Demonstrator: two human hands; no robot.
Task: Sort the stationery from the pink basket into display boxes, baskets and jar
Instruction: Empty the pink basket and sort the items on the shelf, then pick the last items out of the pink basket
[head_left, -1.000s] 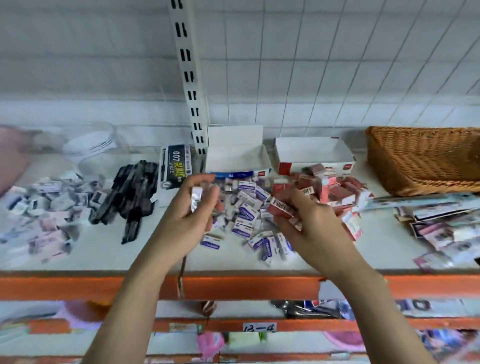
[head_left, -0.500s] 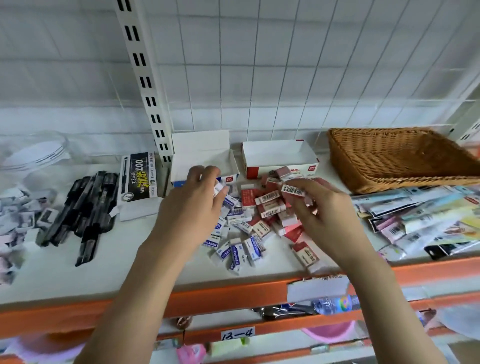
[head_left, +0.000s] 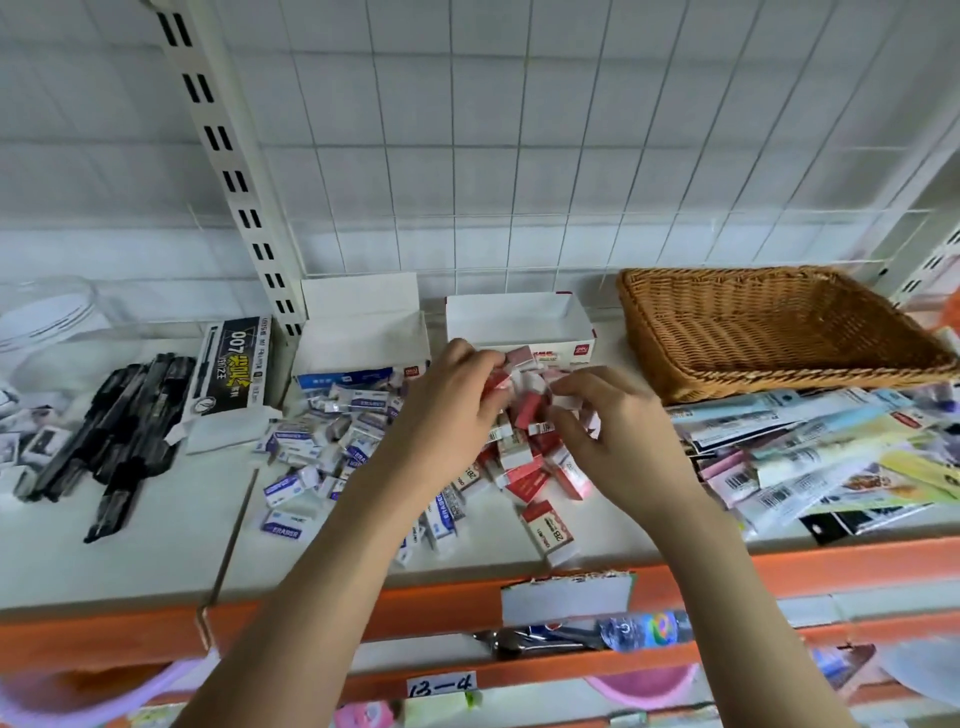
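Erasers in red sleeves (head_left: 524, 457) lie heaped on the shelf (head_left: 130, 551) directly under both hands, and that crowding looks like the main hazard: the left hand (head_left: 452, 400) curls its fingers round a small clutch of red-sleeved erasers while the right hand (head_left: 613, 441) pinches one more just beside it, so an overfull grip could shed pieces back into the heap or over the orange shelf edge (head_left: 831, 571) nearest the person. A second risk is mixing kinds, since the blue-sleeved erasers (head_left: 311, 457) spread immediately left of the left hand and touch the red pile; one of them could ride along into the wrong box. The red display box (head_left: 519, 325) stands open just beyond the fingertips, with the blue display box (head_left: 363, 338) to its left, beyond the left hand; a careless drop could tip either light carton. The wicker basket (head_left: 779, 327) sits beyond and right of the right hand, above the flat packets (head_left: 831, 457); black pens (head_left: 119, 431) lie well left of the left hand. The pink basket cannot be identified for certain. Readable writing: "ERASER" on the blue sleeves, "2B" on a red one, "007" on the black carton (head_left: 231, 369), and a handwritten tag "13-4" (head_left: 441, 688) below the wrists.
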